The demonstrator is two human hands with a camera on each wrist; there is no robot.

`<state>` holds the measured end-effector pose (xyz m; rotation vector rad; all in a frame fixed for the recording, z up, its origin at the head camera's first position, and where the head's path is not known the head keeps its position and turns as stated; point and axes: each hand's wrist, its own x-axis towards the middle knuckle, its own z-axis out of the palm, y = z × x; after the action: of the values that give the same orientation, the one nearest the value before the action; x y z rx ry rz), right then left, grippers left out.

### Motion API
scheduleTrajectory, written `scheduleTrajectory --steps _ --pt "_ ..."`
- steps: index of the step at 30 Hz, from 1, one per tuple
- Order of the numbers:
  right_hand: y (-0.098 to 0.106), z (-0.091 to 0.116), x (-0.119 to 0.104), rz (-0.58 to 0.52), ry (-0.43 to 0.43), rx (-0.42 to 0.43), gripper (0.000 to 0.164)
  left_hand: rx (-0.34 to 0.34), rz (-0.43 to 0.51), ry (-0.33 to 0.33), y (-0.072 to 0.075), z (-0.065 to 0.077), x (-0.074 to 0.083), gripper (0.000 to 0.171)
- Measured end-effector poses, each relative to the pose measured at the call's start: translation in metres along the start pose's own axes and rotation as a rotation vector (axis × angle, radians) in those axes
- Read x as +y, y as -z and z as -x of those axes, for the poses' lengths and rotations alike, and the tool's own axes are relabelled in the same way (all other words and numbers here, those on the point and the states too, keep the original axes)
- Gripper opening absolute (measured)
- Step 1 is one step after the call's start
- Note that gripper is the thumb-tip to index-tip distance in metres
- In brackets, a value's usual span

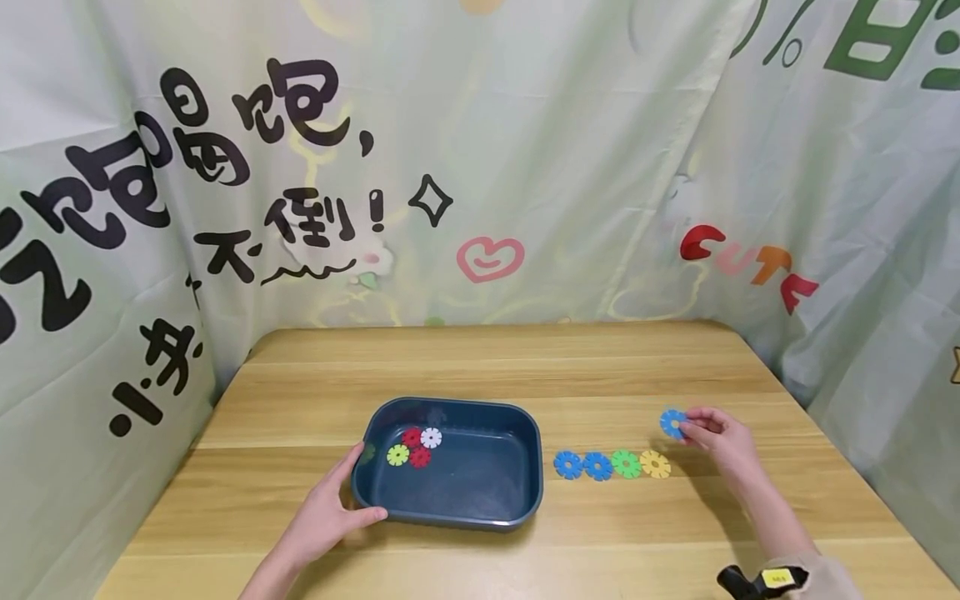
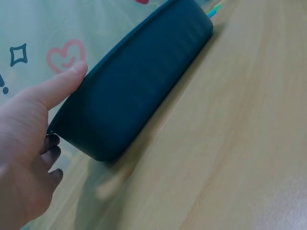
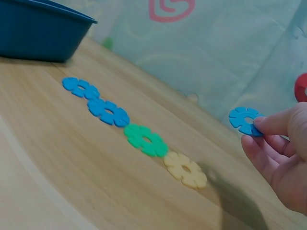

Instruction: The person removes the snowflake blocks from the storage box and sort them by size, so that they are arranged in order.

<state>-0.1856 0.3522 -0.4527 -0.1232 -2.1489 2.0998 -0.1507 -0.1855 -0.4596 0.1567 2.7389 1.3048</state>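
My left hand (image 1: 322, 512) holds the left end of a dark blue plastic basin (image 1: 480, 479), its thumb on the front rim and its fingers at the left side. In the basin lie two red snowflake discs (image 1: 421, 452), a white snowflake disc (image 1: 431, 432) and a lime snowflake disc (image 1: 397, 449). Between thumb and fingers, my right hand (image 1: 727, 446) pinches a blue snowflake disc (image 3: 238, 120), raised above the table. Below and left of it runs a row of discs: two blue discs (image 3: 98, 109), a green disc (image 3: 134, 136), then a yellow disc (image 3: 175, 170) at the right end.
The wooden table (image 1: 480, 362) carries the basin and the row, which starts just right of the basin. Printed cloth (image 1: 562, 167) hangs behind the table and at both sides. A black strap device (image 1: 761, 581) sits at the right wrist.
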Motion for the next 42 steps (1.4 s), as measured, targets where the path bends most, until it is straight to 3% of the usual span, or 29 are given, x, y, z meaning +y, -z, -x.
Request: scheduleTrajectory --steps 5,10,16,26,42 --pt "0.014 0.003 0.006 0.092 -0.063 -0.039 0.006 0.004 -0.004 -0.001 -0.001 0.0 0.002 0.1" --pt "0.024 0.006 0.011 0.303 -0.129 -0.069 0.022 0.015 -0.023 -0.004 -0.002 -0.001 0.002 0.1" --pt "0.027 0.007 0.019 0.449 -0.192 -0.096 0.03 0.021 -0.031 0.004 -0.003 0.0 0.003 0.1" --pt "0.025 0.005 0.021 0.557 -0.175 -0.086 0.028 0.02 -0.042 0.026 -0.003 0.001 0.004 0.1" --pt "0.026 0.007 0.025 0.571 -0.149 -0.087 0.028 0.003 0.093 0.0 0.002 0.004 -0.01 0.094"
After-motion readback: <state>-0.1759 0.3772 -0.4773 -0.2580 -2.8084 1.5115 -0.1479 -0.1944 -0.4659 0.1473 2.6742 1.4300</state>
